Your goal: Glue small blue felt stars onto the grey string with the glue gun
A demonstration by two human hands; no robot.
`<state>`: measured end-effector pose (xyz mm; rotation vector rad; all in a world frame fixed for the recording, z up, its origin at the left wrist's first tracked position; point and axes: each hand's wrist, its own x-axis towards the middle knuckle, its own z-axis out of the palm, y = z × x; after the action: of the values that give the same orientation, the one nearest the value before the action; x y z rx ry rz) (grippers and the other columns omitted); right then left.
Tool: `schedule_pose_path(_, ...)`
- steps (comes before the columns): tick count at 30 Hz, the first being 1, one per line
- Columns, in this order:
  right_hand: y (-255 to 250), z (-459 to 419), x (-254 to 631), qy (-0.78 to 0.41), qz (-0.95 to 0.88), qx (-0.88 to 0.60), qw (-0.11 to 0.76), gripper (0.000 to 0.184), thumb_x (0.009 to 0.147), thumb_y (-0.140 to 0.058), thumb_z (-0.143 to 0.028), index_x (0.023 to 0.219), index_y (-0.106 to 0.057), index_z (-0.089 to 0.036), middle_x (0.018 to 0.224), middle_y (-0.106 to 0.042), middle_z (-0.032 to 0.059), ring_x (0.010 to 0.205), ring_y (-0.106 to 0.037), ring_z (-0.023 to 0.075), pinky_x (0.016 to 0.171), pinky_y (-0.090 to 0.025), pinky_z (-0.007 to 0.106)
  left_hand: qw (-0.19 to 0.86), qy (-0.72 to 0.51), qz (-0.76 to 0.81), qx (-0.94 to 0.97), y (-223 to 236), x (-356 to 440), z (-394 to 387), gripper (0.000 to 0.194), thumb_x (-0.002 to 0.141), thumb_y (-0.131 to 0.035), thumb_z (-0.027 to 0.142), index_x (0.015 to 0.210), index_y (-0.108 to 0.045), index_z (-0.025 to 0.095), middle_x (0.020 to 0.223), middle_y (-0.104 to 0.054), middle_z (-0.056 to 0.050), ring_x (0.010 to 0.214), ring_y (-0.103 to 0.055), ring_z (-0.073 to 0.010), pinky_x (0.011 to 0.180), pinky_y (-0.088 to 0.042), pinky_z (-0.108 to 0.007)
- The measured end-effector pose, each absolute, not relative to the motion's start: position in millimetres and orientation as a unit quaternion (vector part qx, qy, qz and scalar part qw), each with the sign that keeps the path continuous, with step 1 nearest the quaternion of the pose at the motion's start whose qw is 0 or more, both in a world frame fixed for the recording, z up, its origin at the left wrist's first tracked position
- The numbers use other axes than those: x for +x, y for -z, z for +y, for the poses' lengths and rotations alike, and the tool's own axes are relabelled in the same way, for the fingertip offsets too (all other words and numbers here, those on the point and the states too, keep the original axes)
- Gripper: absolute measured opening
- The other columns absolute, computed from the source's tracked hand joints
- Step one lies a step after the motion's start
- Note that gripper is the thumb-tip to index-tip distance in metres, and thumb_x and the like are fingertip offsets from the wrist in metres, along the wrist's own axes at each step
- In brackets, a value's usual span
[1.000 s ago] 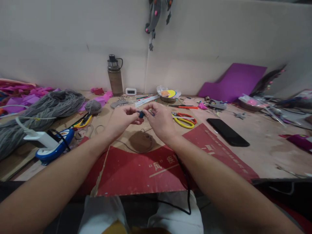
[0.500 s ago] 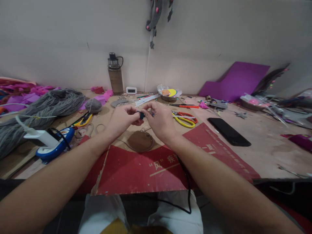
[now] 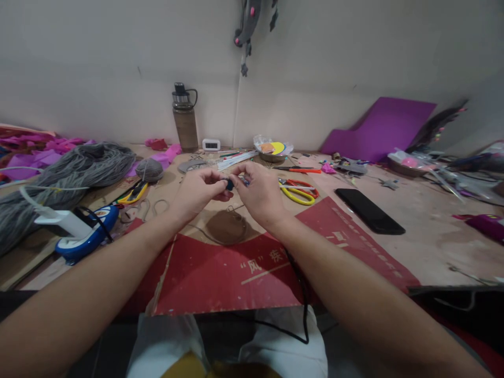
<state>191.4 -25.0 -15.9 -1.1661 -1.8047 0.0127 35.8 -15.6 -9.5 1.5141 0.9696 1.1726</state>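
From my remote seat I see the wide desk (image 3: 444,226), with a red printed cardboard (image 3: 220,283) along its near edge. Farther back a purple sheet (image 3: 378,128) leans at the right and a grey yarn bundle (image 3: 90,170) sprawls at the left. A bottle (image 3: 185,128) stands upright near the wall between them.

Next come my two hands, raised over the middle: the left hand (image 3: 200,191) and the right hand (image 3: 262,191), fingertips nearly meeting. Well to the right of them a black phone (image 3: 369,211) lies flat. Below the hands is a round brown piece (image 3: 226,227), with thin grey cord beside it; a small yarn ball (image 3: 150,170) sits off to the left.

Smallest is the dark blue thing (image 3: 229,185), held between the hands. The left thumb and fingers pinch it from one side, the right thumb and forefinger from the other; how the right fingers curl behind, I cannot tell.

Since half a second ago little has changed: my view has shifted slightly, while the grip looks the same. I judge the fine fingertip work is continuing, with nothing released.
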Motion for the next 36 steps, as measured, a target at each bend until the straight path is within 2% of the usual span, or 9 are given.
schedule_pose_path(12,19,-31,185,-0.008,-0.75,-0.465,0.47,0.006,0.089,-0.06,-0.023,0.085,-0.063,-0.021,0.082,-0.066,0.0037,0.076,-0.057,0.0173,0.07,-0.039,0.03,0.504,-0.507,0.407,0.569,12,33,-12,0.015,0.072,-0.072,0.025,0.07,-0.061,0.015,0.061,-0.063,-0.001,0.053,-0.063,-0.0115,0.058,-0.055,-0.025)
schedule_pose_path(17,24,-29,183,-0.025,-0.748,-0.46,0.477,0.006,0.086,-0.061,-0.021,0.081,-0.064,-0.019,0.078,-0.065,0.0027,0.07,-0.053,0.0152,0.067,-0.038,0.029,0.507,-0.518,0.417,0.548,13,34,-10,0.012,0.074,-0.069,0.021,0.068,-0.061,0.014,0.055,-0.057,0.001,0.05,-0.06,-0.0095,0.041,-0.037,-0.017)
schedule_pose_path(19,24,-28,183,-0.042,-0.74,-0.465,0.484,0.006,0.085,-0.062,-0.021,0.08,-0.064,-0.019,0.075,-0.064,0.0018,0.067,-0.051,0.0143,0.065,-0.037,0.029,0.52,-0.523,0.413,0.534,13,35,-10,0.011,0.075,-0.067,0.018,0.067,-0.06,0.014,0.053,-0.055,0.001,0.049,-0.059,-0.0084,0.039,-0.033,-0.016)
schedule_pose_path(26,22,-26,182,-0.135,-0.683,-0.498,0.517,0.009,0.08,-0.064,-0.026,0.074,-0.064,-0.019,0.062,-0.054,-0.0031,0.059,-0.045,0.0118,0.06,-0.034,0.027,0.533,-0.533,0.39,0.529,12,38,-10,0.012,0.073,-0.068,0.017,0.066,-0.06,0.013,0.058,-0.061,-0.001,0.05,-0.058,-0.0084,0.046,-0.039,-0.019)
schedule_pose_path(32,21,-24,180,-0.153,-0.662,-0.502,0.535,0.012,0.078,-0.064,-0.027,0.071,-0.059,-0.019,0.062,-0.051,-0.0035,0.06,-0.044,0.0113,0.061,-0.034,0.027,0.508,-0.536,0.387,0.552,12,40,-12,0.01,0.073,-0.067,0.017,0.065,-0.061,0.015,0.055,-0.06,-0.001,0.049,-0.057,-0.0091,0.045,-0.039,-0.02)
schedule_pose_path(36,22,-21,181,-0.227,-0.632,-0.493,0.554,0.013,0.075,-0.065,-0.025,0.081,-0.056,-0.019,0.065,-0.053,-0.0043,0.059,-0.045,0.0105,0.059,-0.036,0.026,0.5,-0.527,0.386,0.569,12,39,-13,0.01,0.073,-0.068,0.02,0.067,-0.062,0.014,0.057,-0.062,-0.002,0.049,-0.057,-0.0094,0.046,-0.04,-0.021)
